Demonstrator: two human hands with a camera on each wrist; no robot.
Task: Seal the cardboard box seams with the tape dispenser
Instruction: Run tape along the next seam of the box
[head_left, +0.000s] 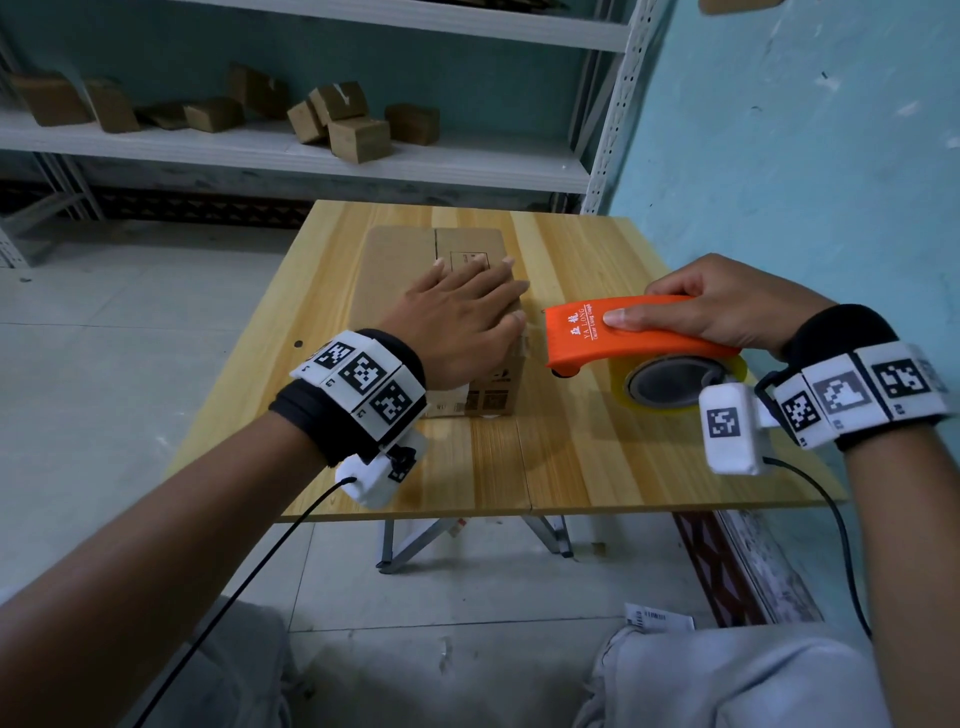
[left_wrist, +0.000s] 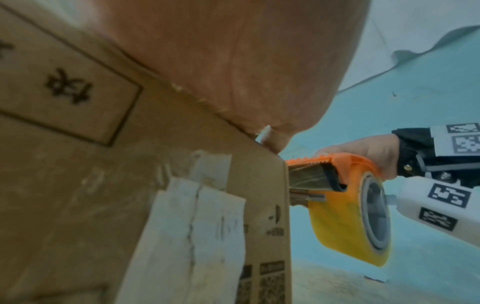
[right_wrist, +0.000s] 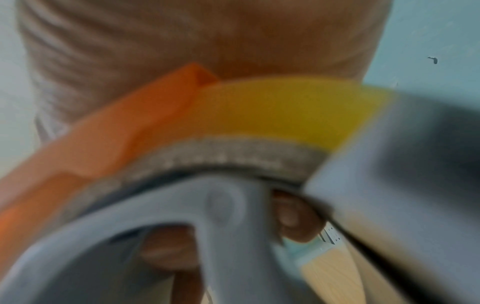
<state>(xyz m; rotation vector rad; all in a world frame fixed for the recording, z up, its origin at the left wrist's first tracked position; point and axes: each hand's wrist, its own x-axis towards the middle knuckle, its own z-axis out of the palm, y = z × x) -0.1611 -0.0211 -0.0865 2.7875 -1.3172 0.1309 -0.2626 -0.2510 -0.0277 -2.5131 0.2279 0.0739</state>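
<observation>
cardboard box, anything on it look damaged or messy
Yes. The cardboard box looks reused: on its near side a white paper label is torn and split down the middle, with ragged old tape remnants above it. The left hand lies flat on its top.

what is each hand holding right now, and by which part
The right hand grips the orange tape dispenser by its curved top cover, thumb on the side. The left hand holds nothing; it rests flat on the cardboard box.

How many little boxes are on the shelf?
About 8 little boxes, some may be hidden: four at the left; four at the right.
</observation>
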